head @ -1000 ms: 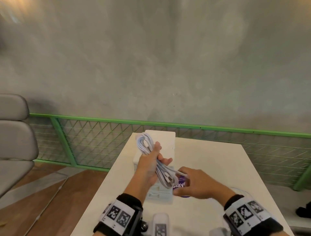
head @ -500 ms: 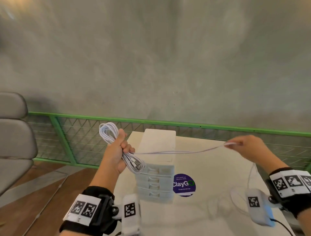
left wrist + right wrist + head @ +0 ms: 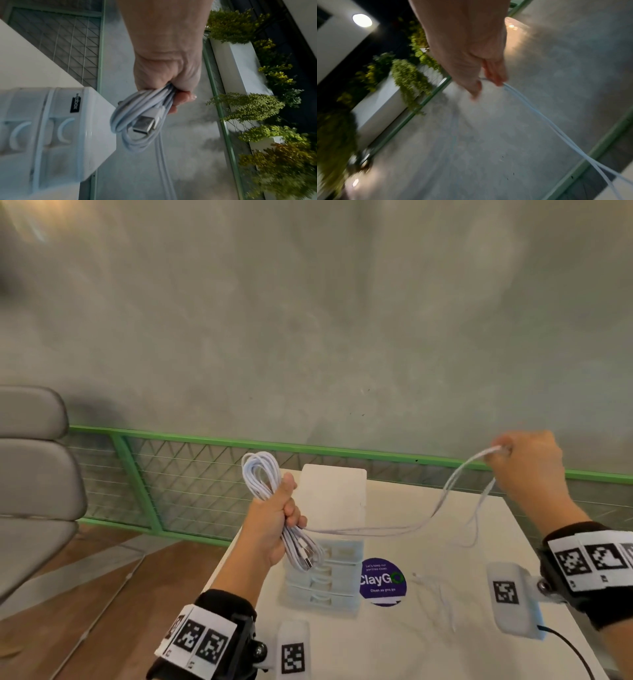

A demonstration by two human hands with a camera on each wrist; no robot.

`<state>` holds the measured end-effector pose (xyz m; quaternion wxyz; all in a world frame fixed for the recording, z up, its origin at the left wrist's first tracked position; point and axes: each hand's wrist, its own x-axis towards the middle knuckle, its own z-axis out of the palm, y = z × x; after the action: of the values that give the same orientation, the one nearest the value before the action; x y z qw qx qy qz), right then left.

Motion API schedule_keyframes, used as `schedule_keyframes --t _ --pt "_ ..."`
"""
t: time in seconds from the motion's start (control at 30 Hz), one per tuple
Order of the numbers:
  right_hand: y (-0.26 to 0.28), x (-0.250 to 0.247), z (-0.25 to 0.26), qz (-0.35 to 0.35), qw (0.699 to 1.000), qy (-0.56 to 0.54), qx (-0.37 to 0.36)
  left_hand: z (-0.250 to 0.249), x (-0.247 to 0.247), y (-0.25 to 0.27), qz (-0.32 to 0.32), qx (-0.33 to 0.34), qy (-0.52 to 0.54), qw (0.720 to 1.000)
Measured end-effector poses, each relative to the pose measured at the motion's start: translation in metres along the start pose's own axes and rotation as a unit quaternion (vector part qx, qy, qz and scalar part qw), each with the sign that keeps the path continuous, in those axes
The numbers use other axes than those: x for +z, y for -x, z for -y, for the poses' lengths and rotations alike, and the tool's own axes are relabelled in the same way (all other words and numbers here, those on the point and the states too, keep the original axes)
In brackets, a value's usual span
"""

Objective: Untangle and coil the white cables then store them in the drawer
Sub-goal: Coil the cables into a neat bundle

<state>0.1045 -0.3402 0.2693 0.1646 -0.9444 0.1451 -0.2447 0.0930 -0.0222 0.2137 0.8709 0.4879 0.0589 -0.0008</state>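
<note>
White cables: one coil, left hand; perhaps two strands, right hand.

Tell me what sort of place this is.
Probably a shared office pantry or break area. A purple "ClayGo" sticker on the white table reads "clean as you go", a green mesh railing runs behind, and white planters of greenery line the wall.

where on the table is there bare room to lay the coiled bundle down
Bare tabletop shows near the front edge, in front of the white drawer unit and the purple sticker. To the right of the sticker, loose white cable lies on the table, and strands sag between the hands.
</note>
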Motion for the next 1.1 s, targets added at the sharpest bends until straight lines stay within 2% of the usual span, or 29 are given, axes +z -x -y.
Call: schedule_keyframes --t 0.03,0.07,0.13,0.17,0.23,0.27,0.33,0.4,0.53,0.63,0.7,0.8,0.87,0.93,1.0,1.07,1.1 --pt "0.004 0.006 -0.002 0.086 0.993 0.076 -0.001 0.001 0.003 0.002 0.003 -0.010 0.008 1.000" --pt "0.012 0.010 -0.003 0.170 0.973 0.154 0.007 0.003 0.005 0.003 0.007 -0.021 0.020 1.000" --pt "0.030 0.015 0.002 0.277 0.937 0.212 -0.014 0.008 0.010 0.006 0.015 -0.044 0.043 0.998" --pt "0.042 0.014 0.010 0.303 0.933 0.185 -0.052 0.011 0.014 0.006 0.019 -0.057 0.052 0.997" --pt "0.068 0.016 0.034 0.370 0.916 0.040 -0.151 0.017 0.024 0.007 0.023 -0.083 0.072 0.994" --pt "0.083 0.019 0.048 0.406 0.897 -0.045 -0.171 0.020 0.029 0.008 0.022 -0.094 0.085 0.992" --pt "0.106 0.032 0.066 0.468 0.854 -0.133 -0.185 0.024 0.038 0.008 0.018 -0.111 0.112 0.987" --pt "0.121 0.050 0.069 0.470 0.846 -0.171 -0.184 0.026 0.041 0.008 0.016 -0.119 0.144 0.982" --pt "0.128 0.062 0.050 0.477 0.832 -0.267 -0.096 0.026 0.031 -0.001 -0.003 -0.120 0.236 0.964" --pt "0.130 0.068 0.034 0.430 0.877 -0.167 -0.132 0.024 0.017 -0.011 -0.039 -0.091 0.264 0.959" --pt "0.139 0.068 0.033 0.417 0.886 -0.034 -0.202 0.023 0.012 -0.016 -0.055 -0.071 0.246 0.965" --pt "0.158 0.059 0.052 0.413 0.845 0.108 -0.322 0.026 0.013 -0.016 -0.080 -0.051 0.101 0.990" --pt "0.163 0.050 0.073 0.393 0.828 0.122 -0.382 0.035 0.021 -0.009 -0.096 -0.047 -0.058 0.993" --pt "0.155 0.042 0.091 0.349 0.842 0.109 -0.396 0.044 0.030 -0.001 -0.095 -0.039 -0.172 0.980" --pt "0.147 0.036 0.103 0.308 0.864 0.066 -0.393 0.055 0.039 0.005 -0.072 -0.034 -0.240 0.967" --pt "0.141 0.032 0.110 0.288 0.878 0.037 -0.380 0.059 0.048 0.012 -0.037 -0.062 -0.272 0.960" --pt "0.138 0.031 0.111 0.278 0.889 0.028 -0.364 0.059 0.051 0.014 -0.019 -0.095 -0.250 0.964"
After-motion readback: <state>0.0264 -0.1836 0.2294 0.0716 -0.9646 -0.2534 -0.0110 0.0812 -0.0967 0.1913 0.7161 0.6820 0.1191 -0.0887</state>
